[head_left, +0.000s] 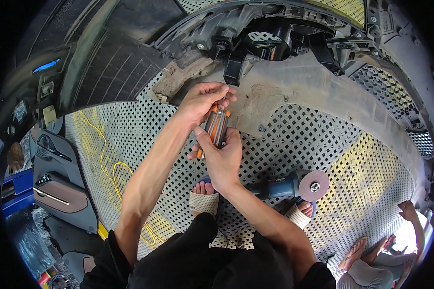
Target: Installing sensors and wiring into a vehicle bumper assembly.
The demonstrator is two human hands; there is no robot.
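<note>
In front of me, a folding hex key set (218, 127) with orange and black sides and several metal keys is wrapped in my right hand (223, 161). My left hand (206, 102) pinches its thumb and finger around a thin metal piece at the upper end of the set. Just beyond these fingertips is a black bracket (234, 67) on a large car bumper (318, 86). Whether the metal tip touches the bracket, I cannot tell. Dirt and scuffs mark the bumper's pale inner face.
An angle grinder (279, 187) with a round disc lies near my feet on the perforated grey and yellow floor mat (352, 164). A yellow cable (103, 144) runs along the left. Door panels (62, 178) are stacked there. Another person's arm (412, 219) and feet appear at lower right.
</note>
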